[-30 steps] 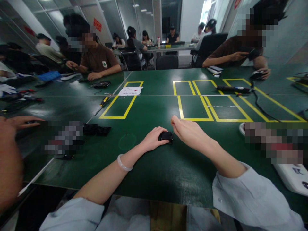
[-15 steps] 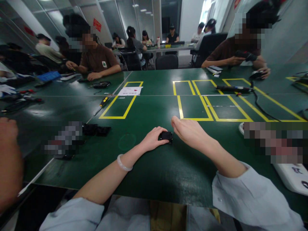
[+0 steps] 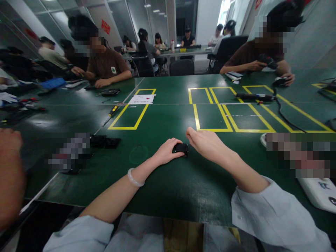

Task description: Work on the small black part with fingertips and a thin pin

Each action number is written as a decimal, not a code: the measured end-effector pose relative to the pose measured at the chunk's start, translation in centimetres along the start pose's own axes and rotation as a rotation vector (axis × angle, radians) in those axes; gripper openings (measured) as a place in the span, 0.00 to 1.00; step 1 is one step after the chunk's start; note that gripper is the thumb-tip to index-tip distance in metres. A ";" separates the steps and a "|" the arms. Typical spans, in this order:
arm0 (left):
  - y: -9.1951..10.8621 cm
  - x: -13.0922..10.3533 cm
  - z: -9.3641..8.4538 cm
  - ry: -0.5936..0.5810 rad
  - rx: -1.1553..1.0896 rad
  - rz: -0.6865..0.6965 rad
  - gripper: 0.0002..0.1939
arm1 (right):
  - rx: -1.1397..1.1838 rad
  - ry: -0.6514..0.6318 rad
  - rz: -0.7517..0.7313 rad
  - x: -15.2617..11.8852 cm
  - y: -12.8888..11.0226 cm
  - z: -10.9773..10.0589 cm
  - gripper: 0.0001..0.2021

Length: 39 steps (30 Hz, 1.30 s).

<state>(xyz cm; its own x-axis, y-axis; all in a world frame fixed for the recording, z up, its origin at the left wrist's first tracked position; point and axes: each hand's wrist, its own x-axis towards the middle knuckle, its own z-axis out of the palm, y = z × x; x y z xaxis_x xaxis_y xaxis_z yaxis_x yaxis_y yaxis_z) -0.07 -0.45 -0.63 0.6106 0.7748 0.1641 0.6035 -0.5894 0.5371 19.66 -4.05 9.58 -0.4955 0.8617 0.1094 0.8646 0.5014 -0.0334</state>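
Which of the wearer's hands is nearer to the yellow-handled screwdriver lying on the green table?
Left. The left hand, resting on a small black rectangular part, lies down and right of the yellow-handled screwdriver. The right hand hovers beyond that part, farther right.

Dim overhead light, warped edges

A dark green worktop fills the view, marked with yellow taped rectangles at 12 and 1 o'clock. A small black part lies near the centre. At 10 o'clock sit two black pieces; further off at 11 o'clock lie a yellow-handled screwdriver and a white paper. At 2 o'clock a black corded tool rests; a white object lies at 4 o'clock.
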 end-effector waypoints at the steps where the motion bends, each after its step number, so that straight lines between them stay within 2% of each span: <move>1: 0.0 0.0 0.0 0.001 0.003 0.001 0.19 | 0.012 -0.001 -0.002 0.0 0.0 0.0 0.12; 7: -0.1 0.0 0.1 -0.001 0.003 0.002 0.19 | 0.039 0.019 -0.008 -0.1 0.1 0.2 0.11; 15: 0.0 0.1 0.0 -0.006 -0.006 -0.010 0.19 | -0.066 0.008 0.011 0.2 0.1 0.4 0.14; 27: 0.1 0.0 0.0 -0.005 -0.006 -0.011 0.18 | 0.023 0.044 -0.002 -0.1 0.1 0.2 0.12; 34: 0.2 0.0 -0.1 -0.008 -0.007 -0.017 0.19 | -0.064 0.000 0.006 0.2 0.0 0.3 0.13; 39: 0.2 0.0 -0.1 -0.001 -0.016 -0.009 0.19 | -0.030 0.010 -0.002 0.1 0.0 0.3 0.12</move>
<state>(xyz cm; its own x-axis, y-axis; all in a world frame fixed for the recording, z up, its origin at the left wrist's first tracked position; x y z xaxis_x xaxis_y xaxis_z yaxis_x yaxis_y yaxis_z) 0.02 -0.51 -0.45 0.6056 0.7798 0.1586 0.6009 -0.5788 0.5513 19.59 -3.91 9.33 -0.4967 0.8597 0.1193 0.8656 0.5007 -0.0035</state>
